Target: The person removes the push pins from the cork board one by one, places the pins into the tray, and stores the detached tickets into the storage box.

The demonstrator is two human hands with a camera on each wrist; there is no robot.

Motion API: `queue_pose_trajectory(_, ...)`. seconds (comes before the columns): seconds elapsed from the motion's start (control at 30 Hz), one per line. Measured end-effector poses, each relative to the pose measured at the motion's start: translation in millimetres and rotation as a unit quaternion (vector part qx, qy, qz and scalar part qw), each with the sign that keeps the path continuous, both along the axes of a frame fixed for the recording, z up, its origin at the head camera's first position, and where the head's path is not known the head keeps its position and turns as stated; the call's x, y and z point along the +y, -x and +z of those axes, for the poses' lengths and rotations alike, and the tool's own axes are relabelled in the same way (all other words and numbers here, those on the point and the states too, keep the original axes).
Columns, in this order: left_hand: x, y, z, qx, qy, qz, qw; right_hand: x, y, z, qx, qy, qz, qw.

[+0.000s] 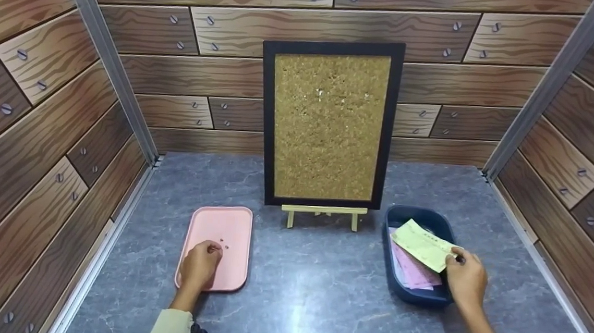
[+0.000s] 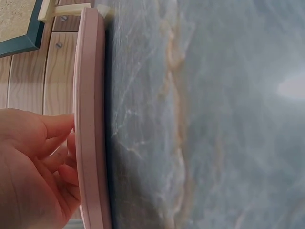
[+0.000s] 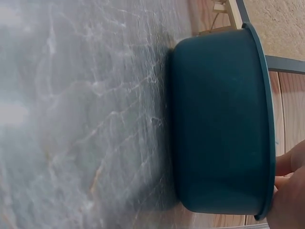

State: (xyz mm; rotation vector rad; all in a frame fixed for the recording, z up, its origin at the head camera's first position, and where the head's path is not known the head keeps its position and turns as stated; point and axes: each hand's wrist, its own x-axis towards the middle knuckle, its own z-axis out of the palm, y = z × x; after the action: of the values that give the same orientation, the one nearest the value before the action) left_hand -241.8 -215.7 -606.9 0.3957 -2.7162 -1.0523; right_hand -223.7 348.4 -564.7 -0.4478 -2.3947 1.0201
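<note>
My right hand (image 1: 467, 276) pinches a pale yellow-green paper slip (image 1: 424, 246) with dark print by its right end. The slip is tilted over a dark blue tub (image 1: 418, 296), which holds pink and whitish papers (image 1: 412, 268). In the right wrist view the tub's side hides most of that hand. My left hand (image 1: 200, 264) is over a pink tray (image 1: 234, 277), fingers bent and thumb near the index finger. A few tiny dark bits (image 1: 223, 243) lie by its fingertips. The tray's rim hides those fingertips in the left wrist view, so I cannot tell whether they hold anything.
A black-framed cork board (image 1: 328, 127) stands on a small light wooden easel (image 1: 325, 210) at the back, between tray and tub. Wood-patterned walls (image 1: 334, 12) enclose the grey marbled tabletop (image 1: 310, 282) at the back and both sides.
</note>
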Motion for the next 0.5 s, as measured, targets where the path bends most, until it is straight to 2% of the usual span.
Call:
queue_pose_trajectory(0.3,0.3,-1.4,2.3,0.01,0.002,-0.002,0.9999,0.4,-13.9,4.3,-0.017,-0.018,-0.006,0.9997)
queue_pose_trajectory(0.5,2.5,0.8,9.3,0.022,0.004,0.008,0.9997,3.4,-16.5,8.2,-0.015,-0.033,-0.02,0.9992)
